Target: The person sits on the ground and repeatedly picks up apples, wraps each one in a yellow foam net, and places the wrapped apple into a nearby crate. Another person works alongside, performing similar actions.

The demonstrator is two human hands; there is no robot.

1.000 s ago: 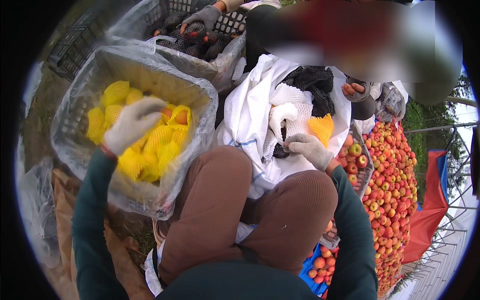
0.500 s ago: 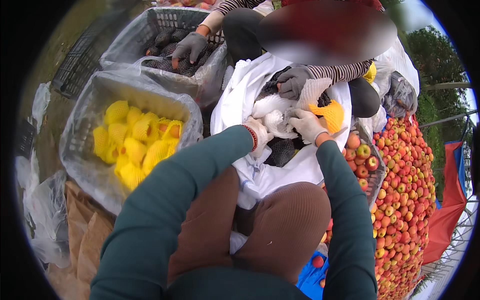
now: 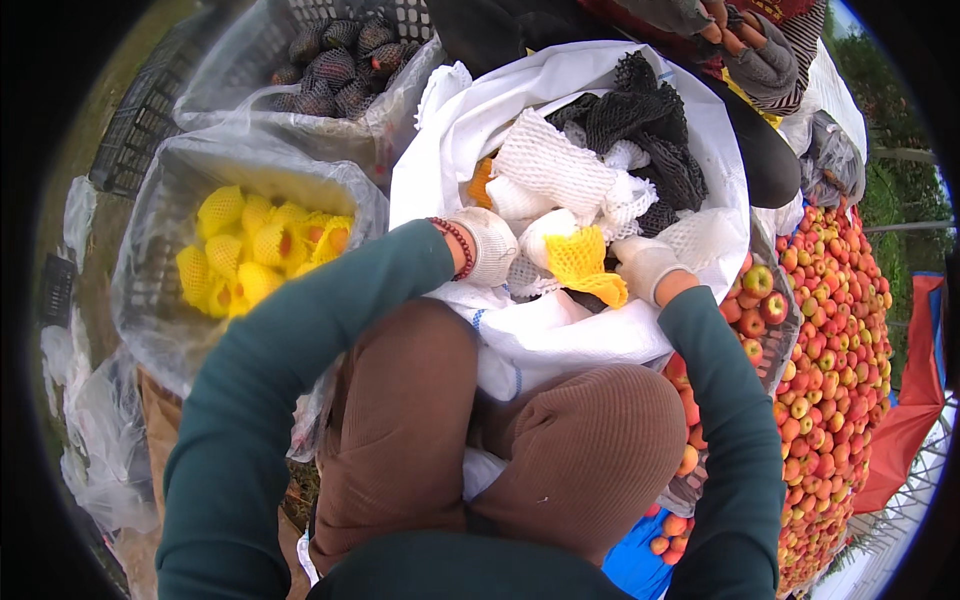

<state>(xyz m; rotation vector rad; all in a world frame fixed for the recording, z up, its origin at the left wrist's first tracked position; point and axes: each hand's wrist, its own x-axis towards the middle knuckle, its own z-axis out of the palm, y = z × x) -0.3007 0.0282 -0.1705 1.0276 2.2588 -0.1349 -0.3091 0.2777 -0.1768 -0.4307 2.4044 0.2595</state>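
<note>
A white woven sack (image 3: 570,335) stands open before my knees, holding white foam net sleeves (image 3: 550,165), black ones (image 3: 655,130) and a yellow one (image 3: 580,262). My left hand (image 3: 488,247), in a white knit glove, is curled at the sack's left front side; its fingertips are hidden. At the right front, my right hand (image 3: 648,268), gloved too, reaches in with bent fingers against the white sleeves, beside the yellow one. What either hand grips is not visible. At the upper right, a co-worker's grey-gloved hands (image 3: 745,45) are held close together above the sack's far side.
A plastic-lined crate (image 3: 150,270) on the left holds fruit in yellow nets (image 3: 255,250). Behind it, another lined crate (image 3: 400,130) holds fruit in black nets (image 3: 335,65). On the right are a crate of apples (image 3: 755,310) and a large apple heap (image 3: 835,390).
The view has shifted, and the sack's mouth shows wider. My hands have moved apart. The co-worker's hands have left the sack and the black-net crate and come together at the upper right.
</note>
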